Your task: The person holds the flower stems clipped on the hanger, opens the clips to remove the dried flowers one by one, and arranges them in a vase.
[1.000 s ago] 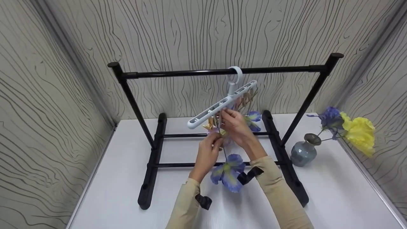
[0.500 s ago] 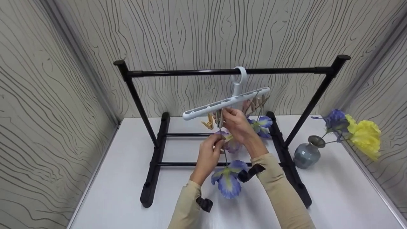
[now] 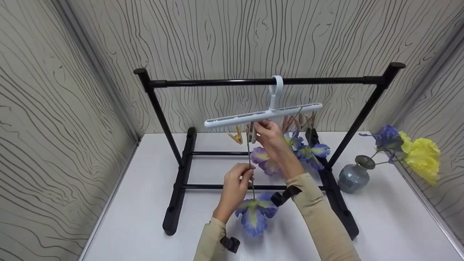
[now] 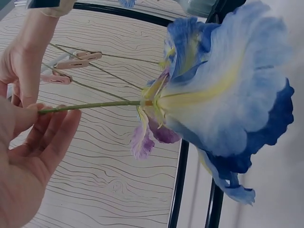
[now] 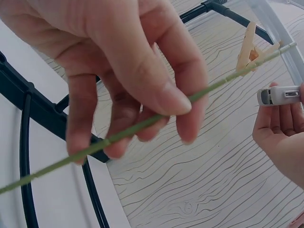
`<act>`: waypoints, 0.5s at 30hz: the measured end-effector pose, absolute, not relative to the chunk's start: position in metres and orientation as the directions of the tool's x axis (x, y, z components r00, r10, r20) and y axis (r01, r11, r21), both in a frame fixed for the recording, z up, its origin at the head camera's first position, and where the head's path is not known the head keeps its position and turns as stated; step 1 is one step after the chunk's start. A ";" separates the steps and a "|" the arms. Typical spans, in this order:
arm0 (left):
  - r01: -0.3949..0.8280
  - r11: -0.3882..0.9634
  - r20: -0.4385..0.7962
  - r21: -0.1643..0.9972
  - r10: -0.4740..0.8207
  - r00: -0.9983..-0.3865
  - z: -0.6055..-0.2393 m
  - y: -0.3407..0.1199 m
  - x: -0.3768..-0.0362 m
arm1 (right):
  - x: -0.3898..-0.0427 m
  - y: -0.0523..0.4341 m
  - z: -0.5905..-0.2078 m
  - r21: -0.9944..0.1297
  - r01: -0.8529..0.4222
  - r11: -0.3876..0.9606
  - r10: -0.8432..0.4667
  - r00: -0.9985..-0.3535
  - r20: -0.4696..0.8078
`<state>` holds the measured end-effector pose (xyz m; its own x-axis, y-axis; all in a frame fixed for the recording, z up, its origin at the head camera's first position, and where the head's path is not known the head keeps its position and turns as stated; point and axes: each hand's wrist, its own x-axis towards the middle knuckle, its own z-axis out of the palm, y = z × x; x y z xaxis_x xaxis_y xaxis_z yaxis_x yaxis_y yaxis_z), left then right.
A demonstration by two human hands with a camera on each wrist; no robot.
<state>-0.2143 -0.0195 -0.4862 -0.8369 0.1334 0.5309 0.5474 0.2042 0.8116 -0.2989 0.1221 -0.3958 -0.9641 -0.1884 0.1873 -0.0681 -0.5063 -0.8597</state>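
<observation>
- Left hand and blue iris have been lowered; the hanger has been swung closer in line with the bar.
- Stem is pinched in the left hand's grip, the blossom hung below.
- Gray clip, just right of it, is pinched by the right hand.
- Vase is placed right, on the worktop.

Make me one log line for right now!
left hand: pinches flower stem | right hand: holds clip | hanger: hooked over bar | vase: on table

Stem partly outside right-wrist view
</observation>
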 end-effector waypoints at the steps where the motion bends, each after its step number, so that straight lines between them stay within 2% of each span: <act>1: 0.550 0.215 0.534 0.807 0.132 -0.835 -0.486 -0.020 -0.212 | -0.299 0.122 -0.396 -0.860 -0.069 -0.506 -0.187 -0.964 0.188; 7: 0.571 0.247 0.557 0.783 0.128 -0.820 -0.479 -0.025 -0.204 | -0.302 0.119 -0.398 -0.864 -0.051 -0.501 -0.188 -0.968 0.166; 11: 0.611 0.275 0.604 0.742 0.120 -0.788 -0.474 -0.027 -0.202 | -0.303 0.119 -0.398 -0.875 -0.059 -0.480 -0.180 -0.970 0.165; 15: 0.627 0.337 0.628 0.703 0.121 -0.769 -0.472 -0.028 -0.201 | -0.304 0.119 -0.396 -0.911 -0.091 -0.403 -0.164 -0.972 0.169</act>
